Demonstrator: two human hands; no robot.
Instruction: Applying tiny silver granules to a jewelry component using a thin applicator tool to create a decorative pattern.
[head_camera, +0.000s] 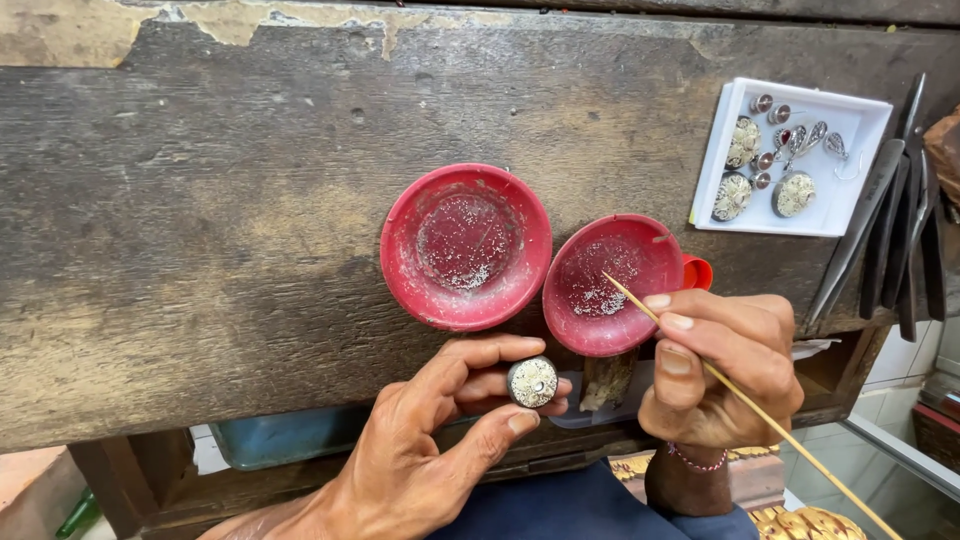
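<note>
Head view, risk: the thin wooden stick (745, 395) is pinched far back from its tip, so the tip, now over the right-hand red dish (612, 284), could be wobbled and the tiny silver granules (598, 300) scattered or dropped short of the piece.
Head view, second risk: the round filigree disc (533, 382) is held only by fingertips at the bench edge; if the pinch were eased it could be lost off the edge toward the lap.
Head view, third risk: the dish overhangs the bench edge just above the right hand, so a knock from the knuckles could tip it.
Left hand (420, 450): curled, not spread; the disc is gripped between thumb and forefinger, face up, just left of the right hand.
Right hand (720, 370): closed in a pen grip on the stick, with thumb and first fingers pressed to the shaft; nothing else is touched.
Beyond the left hand: a second red dish (466, 246), also dusted with granules, is set touching or nearly touching the first.
Beyond the right hand: a white tray (866, 130) of silver pendants and earrings, with dark tweezers and pliers (880, 220) just beside it.
Bench: worn dark wood (200, 230) under all of it.
</note>
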